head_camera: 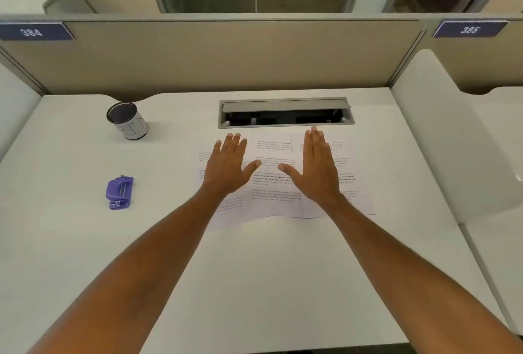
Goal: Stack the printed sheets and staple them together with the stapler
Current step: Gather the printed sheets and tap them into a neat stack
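Three printed sheets (273,183) lie side by side and overlapping on the white desk, below the cable hatch. My left hand (229,165) is flat over the left sheet, palm down with fingers spread. My right hand (317,166) is flat over the right sheet, palm down, fingers together and thumb out. Neither hand holds anything. I cannot tell whether the palms press the paper or hover just above it. A purple stapler (119,192) lies on the desk well to the left of the sheets, apart from both hands.
A small cylindrical cup (127,120) with a dark top stands at the back left of the desk (254,268). An open grey cable hatch (285,113) is set into the desk just behind the sheets. Beige partition walls enclose the back and sides.
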`<act>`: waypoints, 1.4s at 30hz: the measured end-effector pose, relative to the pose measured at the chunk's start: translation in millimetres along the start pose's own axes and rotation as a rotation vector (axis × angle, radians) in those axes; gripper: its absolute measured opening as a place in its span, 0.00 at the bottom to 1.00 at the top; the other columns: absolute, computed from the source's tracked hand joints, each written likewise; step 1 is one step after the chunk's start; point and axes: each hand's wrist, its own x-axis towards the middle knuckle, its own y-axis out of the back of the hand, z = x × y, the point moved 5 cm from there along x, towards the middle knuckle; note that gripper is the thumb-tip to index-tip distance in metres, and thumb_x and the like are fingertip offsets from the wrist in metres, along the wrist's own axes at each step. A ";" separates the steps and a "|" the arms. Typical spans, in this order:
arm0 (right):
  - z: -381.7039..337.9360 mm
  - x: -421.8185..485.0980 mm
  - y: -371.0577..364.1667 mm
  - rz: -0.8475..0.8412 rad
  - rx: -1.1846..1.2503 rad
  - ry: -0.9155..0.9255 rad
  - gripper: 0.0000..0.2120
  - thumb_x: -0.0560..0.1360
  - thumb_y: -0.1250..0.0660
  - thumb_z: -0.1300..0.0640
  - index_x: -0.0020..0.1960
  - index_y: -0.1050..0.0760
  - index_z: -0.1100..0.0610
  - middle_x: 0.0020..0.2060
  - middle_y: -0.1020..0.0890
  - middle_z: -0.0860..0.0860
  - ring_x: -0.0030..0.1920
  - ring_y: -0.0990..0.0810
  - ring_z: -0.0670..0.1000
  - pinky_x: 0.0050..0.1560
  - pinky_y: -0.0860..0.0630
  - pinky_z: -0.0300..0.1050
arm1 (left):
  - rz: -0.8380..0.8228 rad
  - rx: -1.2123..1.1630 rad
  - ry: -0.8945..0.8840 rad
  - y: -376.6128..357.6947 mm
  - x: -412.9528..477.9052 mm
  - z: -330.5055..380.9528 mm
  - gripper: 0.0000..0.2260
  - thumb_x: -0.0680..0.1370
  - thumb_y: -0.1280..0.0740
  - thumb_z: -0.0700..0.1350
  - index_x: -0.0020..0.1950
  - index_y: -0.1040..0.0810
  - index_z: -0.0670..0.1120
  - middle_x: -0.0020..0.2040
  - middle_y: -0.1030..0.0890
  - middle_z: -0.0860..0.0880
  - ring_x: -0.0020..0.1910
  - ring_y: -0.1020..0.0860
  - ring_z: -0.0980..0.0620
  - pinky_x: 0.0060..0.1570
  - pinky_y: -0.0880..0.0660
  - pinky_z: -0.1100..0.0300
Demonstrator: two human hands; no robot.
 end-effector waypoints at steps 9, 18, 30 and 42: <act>24.1 -19.3 -33.0 -0.220 -0.085 -0.074 0.54 0.79 0.42 0.24 0.89 0.55 0.59 0.89 0.54 0.58 0.89 0.56 0.60 0.87 0.53 0.59 | -0.129 0.000 0.036 -37.4 -9.8 -16.5 0.36 0.85 0.44 0.68 0.87 0.41 0.47 0.89 0.44 0.45 0.88 0.47 0.42 0.86 0.49 0.38; 31.9 -34.5 -63.0 -0.359 -0.060 -0.107 0.50 0.81 0.41 0.27 0.88 0.50 0.62 0.89 0.52 0.59 0.89 0.55 0.60 0.88 0.55 0.59 | -0.164 -0.011 0.038 -60.2 -17.6 -24.2 0.33 0.86 0.43 0.66 0.85 0.36 0.46 0.87 0.37 0.44 0.87 0.42 0.42 0.83 0.40 0.41; 39.1 -39.8 -72.6 -0.339 0.010 -0.098 0.52 0.81 0.36 0.30 0.88 0.52 0.62 0.89 0.52 0.57 0.89 0.56 0.57 0.88 0.53 0.55 | -0.052 -0.244 0.076 -63.9 -25.2 -27.4 0.31 0.87 0.41 0.63 0.83 0.31 0.45 0.83 0.29 0.45 0.84 0.34 0.44 0.77 0.31 0.43; 137.4 -38.8 -42.1 -0.309 -0.056 -0.294 0.47 0.84 0.38 0.34 0.88 0.51 0.64 0.88 0.50 0.61 0.89 0.54 0.60 0.87 0.51 0.59 | -0.077 -0.224 -0.059 -71.5 -56.6 -95.7 0.31 0.82 0.32 0.53 0.82 0.30 0.40 0.85 0.35 0.41 0.86 0.38 0.40 0.80 0.33 0.39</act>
